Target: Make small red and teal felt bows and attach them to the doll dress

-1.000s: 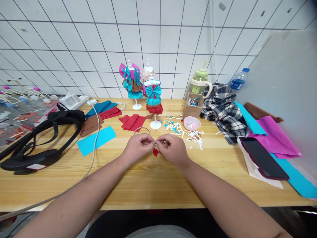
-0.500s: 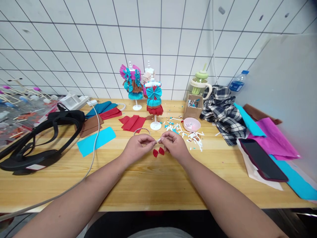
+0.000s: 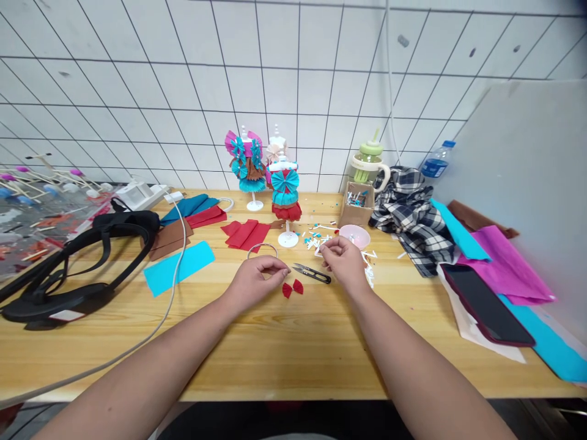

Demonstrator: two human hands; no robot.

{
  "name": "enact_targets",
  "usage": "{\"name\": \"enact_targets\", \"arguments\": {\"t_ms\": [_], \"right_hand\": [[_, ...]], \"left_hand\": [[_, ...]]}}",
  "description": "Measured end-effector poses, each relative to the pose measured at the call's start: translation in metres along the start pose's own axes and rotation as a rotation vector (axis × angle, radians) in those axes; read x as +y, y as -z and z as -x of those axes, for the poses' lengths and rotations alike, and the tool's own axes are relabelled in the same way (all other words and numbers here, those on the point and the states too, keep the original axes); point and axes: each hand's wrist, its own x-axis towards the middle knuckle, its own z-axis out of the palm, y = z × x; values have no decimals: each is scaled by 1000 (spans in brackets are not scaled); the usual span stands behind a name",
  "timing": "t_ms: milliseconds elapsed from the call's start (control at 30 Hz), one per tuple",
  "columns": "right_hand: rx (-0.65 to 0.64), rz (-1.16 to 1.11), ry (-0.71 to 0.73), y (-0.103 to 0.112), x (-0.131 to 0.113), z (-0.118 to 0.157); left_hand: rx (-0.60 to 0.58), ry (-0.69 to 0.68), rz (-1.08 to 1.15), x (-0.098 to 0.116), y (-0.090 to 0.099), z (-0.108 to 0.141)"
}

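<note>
The right hand [image 3: 343, 264] has moved away from the left hand [image 3: 257, 280], exposing black snips [image 3: 316, 274].

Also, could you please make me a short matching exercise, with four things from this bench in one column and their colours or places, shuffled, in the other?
Things
1. Snips
2. Bow
3. Bowl
4. Phone

Colours or places
A. Pink, just beyond the right hand
B. Dark-screened, lying on pale paper
C. Black-handled, with its tips towards the left hand
D. Red, lying nearer the front edge than the black-handled thing

Right pairs: 1-C, 2-D, 3-A, 4-B
</note>
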Motion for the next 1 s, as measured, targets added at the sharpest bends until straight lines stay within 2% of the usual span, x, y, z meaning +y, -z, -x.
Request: {"name": "enact_targets", "arguments": {"t_ms": [67, 133, 267, 367, 467, 633, 833, 1000], "right_hand": [[84, 225, 111, 7, 3, -5], [111, 422, 180, 11, 5, -7], [124, 617, 233, 13, 7, -5], [126, 566, 340, 9, 5, -1], [42, 397, 444, 1, 0, 7], [-150, 244, 348, -14, -8, 24], [-228, 186, 226, -22, -7, 30], [-241, 217, 257, -25, -6, 33]], "left_hand": [[-3, 7, 5, 0, 0, 0], [-4, 6, 6, 1, 0, 0], [14, -10, -11, 0, 0, 0], [33, -32, -24, -4, 0, -1], [71, -67, -57, -8, 0, -1], [107, -108, -116, -8, 1, 1], [98, -123, -138, -5, 2, 1], [81, -118, -147, -6, 0, 1]]}}
